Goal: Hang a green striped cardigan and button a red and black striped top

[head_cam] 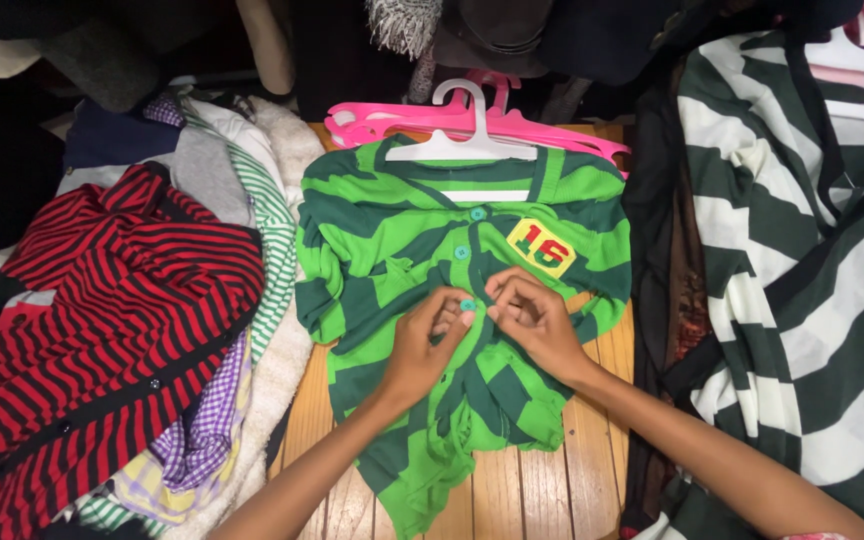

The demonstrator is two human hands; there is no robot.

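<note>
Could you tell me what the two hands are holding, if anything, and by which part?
Both the left hand and right hand pinch the green striped shirt at its front button placket, around the third button.

A small knitted shirt striped in light and dark green [392, 250] lay front-up on the wooden slatted worktop [542, 490], its collar on a white plastic hanger [464, 140]. A yellow rectangular patch [541, 248] sat on its chest. 2 teal buttons above were fastened; a 3rd teal button [468, 304] sat at the placket, the lower hem rumpled.
</note>
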